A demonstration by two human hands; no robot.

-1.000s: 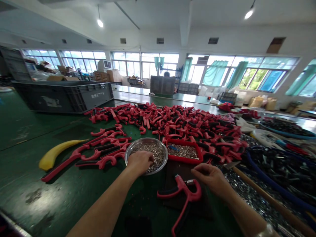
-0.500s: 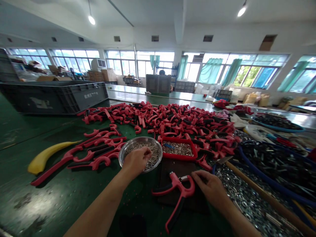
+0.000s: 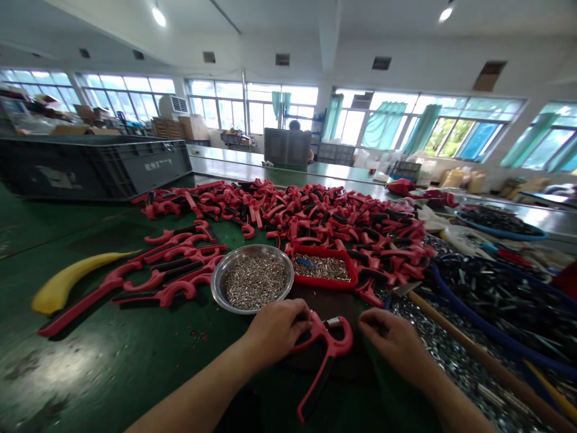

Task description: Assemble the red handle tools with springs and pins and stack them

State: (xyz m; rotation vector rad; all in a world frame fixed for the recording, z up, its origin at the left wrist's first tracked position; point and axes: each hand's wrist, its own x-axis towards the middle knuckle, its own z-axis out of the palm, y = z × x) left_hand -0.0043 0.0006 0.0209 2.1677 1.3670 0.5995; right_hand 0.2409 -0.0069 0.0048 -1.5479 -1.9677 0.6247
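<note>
A red and black hand grip strengthener (image 3: 331, 346) with a metal spring near its top lies on a dark pad (image 3: 363, 364) in front of me. My left hand (image 3: 279, 328) is at its upper left, with thumb and fingers pinched together; whatever may be between them is too small to make out. It hides part of the left handle. To the right of the strengthener, apart from it, my right hand (image 3: 396, 343) has its fingertips curled together, and their contents are hidden. A steel bowl (image 3: 216, 288) of small metal pins and a red tray (image 3: 354, 278) of longer pins stand just behind.
Red and black grip parts (image 3: 279, 210) are heaped behind the bowls. On the left are more strengtheners (image 3: 157, 273), a banana (image 3: 67, 285) and a grey crate (image 3: 99, 168). On the right, a hammer (image 3: 446, 331) lies over metal rings, beside a blue basin (image 3: 487, 319) of dark parts.
My left hand has moved right, from over the steel bowl to the top of the strengthener. My right hand has drawn slightly away from the strengthener, its fingers more curled. The view has shifted slightly.
</note>
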